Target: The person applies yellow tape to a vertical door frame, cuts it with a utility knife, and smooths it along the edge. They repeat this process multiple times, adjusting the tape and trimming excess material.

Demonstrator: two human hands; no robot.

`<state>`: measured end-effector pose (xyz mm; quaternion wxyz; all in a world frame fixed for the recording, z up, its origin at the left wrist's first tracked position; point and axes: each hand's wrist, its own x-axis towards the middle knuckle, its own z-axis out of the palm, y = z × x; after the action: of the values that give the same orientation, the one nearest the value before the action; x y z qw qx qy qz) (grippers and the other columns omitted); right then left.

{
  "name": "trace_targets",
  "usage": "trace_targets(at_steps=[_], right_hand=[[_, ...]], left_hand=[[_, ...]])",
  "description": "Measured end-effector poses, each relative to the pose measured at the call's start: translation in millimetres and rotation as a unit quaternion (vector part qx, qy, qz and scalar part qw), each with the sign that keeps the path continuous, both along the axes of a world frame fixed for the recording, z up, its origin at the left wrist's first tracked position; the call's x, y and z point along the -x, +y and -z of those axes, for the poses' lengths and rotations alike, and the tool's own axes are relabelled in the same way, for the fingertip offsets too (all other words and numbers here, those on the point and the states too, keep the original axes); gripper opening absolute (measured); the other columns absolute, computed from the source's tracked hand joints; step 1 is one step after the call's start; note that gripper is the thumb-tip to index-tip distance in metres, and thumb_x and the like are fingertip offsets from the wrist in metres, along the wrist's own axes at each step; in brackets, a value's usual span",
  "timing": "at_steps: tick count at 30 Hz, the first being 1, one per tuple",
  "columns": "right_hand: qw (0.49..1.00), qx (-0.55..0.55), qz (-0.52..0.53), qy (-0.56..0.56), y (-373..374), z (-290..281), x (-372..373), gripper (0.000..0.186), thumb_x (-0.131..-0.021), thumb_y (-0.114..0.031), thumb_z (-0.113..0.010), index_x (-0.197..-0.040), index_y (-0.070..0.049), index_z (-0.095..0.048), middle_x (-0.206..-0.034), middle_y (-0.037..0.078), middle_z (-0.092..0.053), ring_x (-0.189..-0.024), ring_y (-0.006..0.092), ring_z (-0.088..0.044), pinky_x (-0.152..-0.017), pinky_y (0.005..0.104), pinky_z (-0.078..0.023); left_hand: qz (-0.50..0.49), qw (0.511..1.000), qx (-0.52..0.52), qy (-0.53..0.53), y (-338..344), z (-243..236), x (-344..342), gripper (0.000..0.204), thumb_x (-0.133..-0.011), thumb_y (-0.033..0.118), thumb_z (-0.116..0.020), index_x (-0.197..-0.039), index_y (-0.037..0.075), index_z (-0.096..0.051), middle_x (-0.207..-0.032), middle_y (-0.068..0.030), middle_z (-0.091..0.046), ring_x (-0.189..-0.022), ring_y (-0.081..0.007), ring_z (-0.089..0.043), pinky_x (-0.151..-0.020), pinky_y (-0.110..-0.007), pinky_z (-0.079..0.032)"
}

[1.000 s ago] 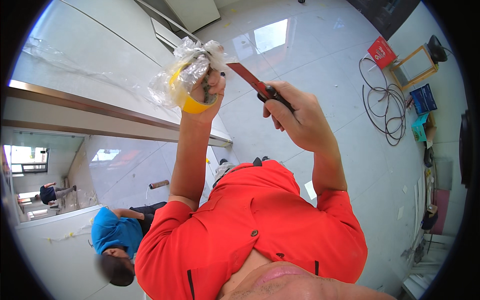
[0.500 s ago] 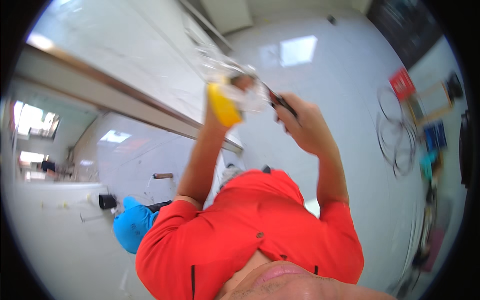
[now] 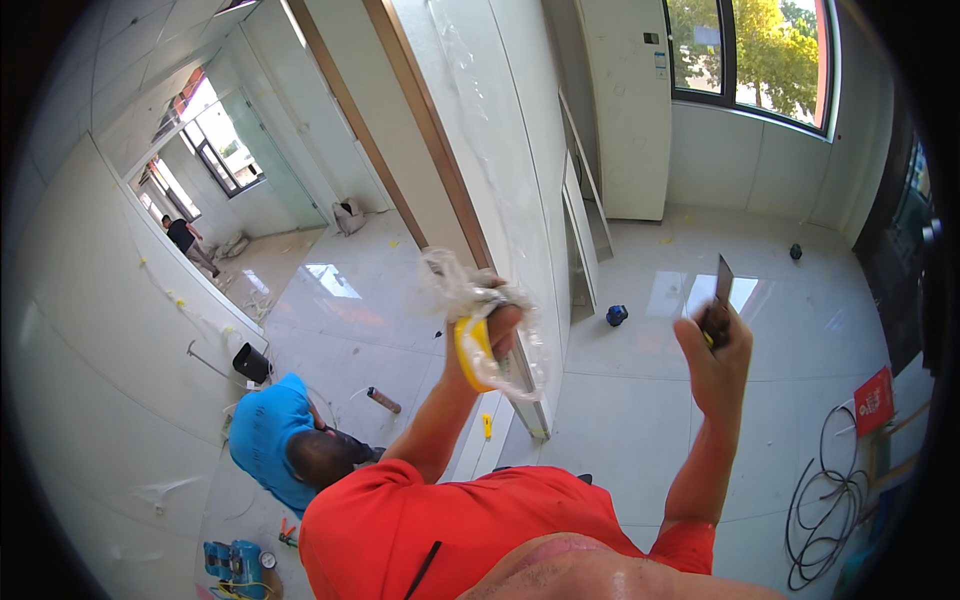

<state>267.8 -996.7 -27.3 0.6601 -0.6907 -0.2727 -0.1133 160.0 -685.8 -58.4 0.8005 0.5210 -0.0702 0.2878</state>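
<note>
My left hand [image 3: 503,328] is raised beside the edge of a white wall panel, closed on crumpled clear plastic film [image 3: 455,275] that hangs round the fingers. A yellow ring [image 3: 472,362], which looks like a roll of tape, sits round that wrist. Out to the right, apart from the wall, my right hand [image 3: 728,350] grips a scraper [image 3: 723,283] with its thin blade pointing up. Its dark handle is mostly hidden in the fingers, and the hand is slightly blurred.
A co-worker in a blue shirt [image 3: 265,430] crouches at left, close to a sealant gun tube [image 3: 383,400]. Brown trim [image 3: 425,120] edges the wall. Loose panels [image 3: 580,220] lean ahead. A coiled black cable [image 3: 825,510] and blue object [image 3: 617,315] lie on the right-hand floor.
My hands have moved apart: the right, with the scraper, has swung away to the right from the plastic. The left still holds the plastic. The view has tilted up, showing the window and rooms beyond.
</note>
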Motion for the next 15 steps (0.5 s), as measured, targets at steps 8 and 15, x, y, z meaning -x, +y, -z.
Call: trace_targets(at_steps=[8, 15], right_hand=[[0.942, -0.068, 0.016, -0.328, 188, -176, 10, 0.028, -0.089, -0.022, -0.084, -0.101, 0.002, -0.079, -0.092, 0.014, -0.073, -0.073, 0.0263, -0.068, -0.069, 0.0385, -0.053], [0.913, -0.145, 0.108, -0.366, 288, -189, -15, 0.032, -0.089, -0.021, -0.084, -0.110, 0.002, -0.082, -0.105, 0.016, -0.076, -0.086, 0.0320, -0.076, -0.081, 0.0393, -0.061]], left_hand=[[-0.140, 0.988, 0.032, -0.055, 58, -17, 63, 0.038, -0.095, 0.002, -0.081, -0.127, 0.009, -0.062, -0.083, 0.0019, -0.059, -0.050, -0.0055, -0.044, -0.046, -0.023, -0.032], [-0.227, 0.972, 0.044, -0.030, 114, 3, 112, 0.043, -0.093, 0.012, -0.087, -0.127, 0.005, -0.061, -0.073, 0.0030, -0.055, -0.049, -0.0066, -0.042, -0.046, -0.022, -0.032]])
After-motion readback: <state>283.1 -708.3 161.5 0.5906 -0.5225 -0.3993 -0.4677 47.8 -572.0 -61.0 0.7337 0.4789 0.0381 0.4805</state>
